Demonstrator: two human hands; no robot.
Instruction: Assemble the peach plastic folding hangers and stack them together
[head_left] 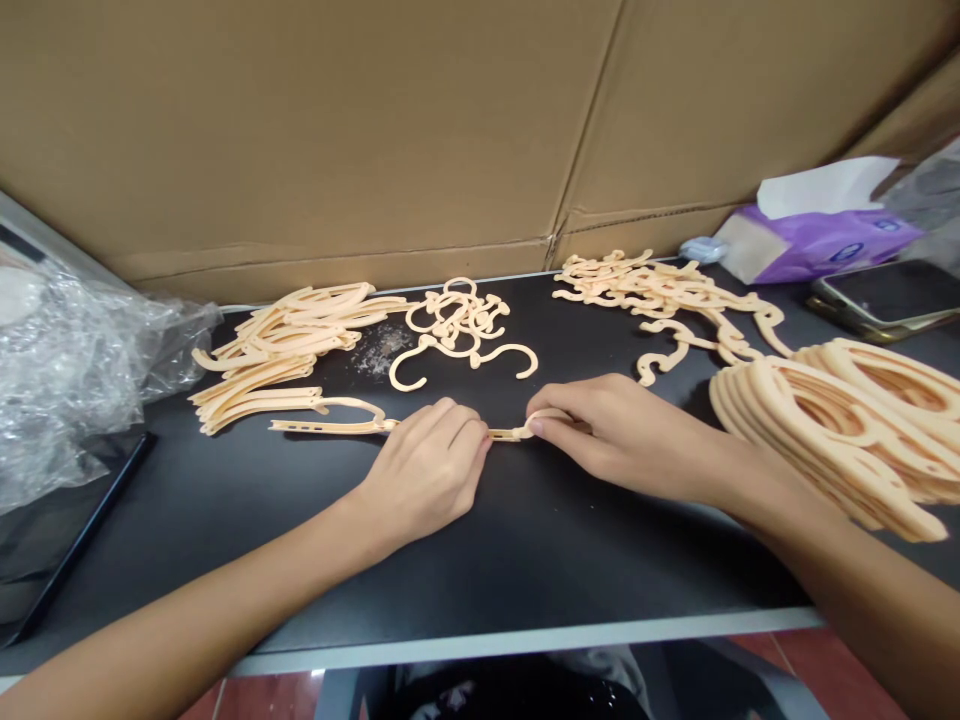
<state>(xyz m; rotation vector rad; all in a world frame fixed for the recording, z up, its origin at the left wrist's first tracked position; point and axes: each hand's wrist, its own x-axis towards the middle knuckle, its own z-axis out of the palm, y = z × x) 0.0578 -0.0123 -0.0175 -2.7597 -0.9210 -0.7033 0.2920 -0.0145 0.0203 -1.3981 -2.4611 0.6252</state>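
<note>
A cream plastic clothes hanger (330, 428), partly assembled, lies low over the black table, with a slotted arm out to the left and a curved hook (352, 404) beside it. My left hand (431, 460) is closed around its middle and hides that part. At the right end, my right hand (600, 430) pinches a curved cream piece (551, 414) that meets the slotted bar; the joint is partly covered by the fingers. Loose hanger hooks (461, 325) lie in a small heap just beyond my hands.
Slim hanger arms (300, 335) are piled at the back left, wavy hanger pieces (637, 280) at the back right. Stacked flat hanger parts (817, 420) stand by my right forearm. Around these are plastic wrap (67, 370), a tissue pack (817, 240), a phone (892, 295) and a cardboard wall (337, 130).
</note>
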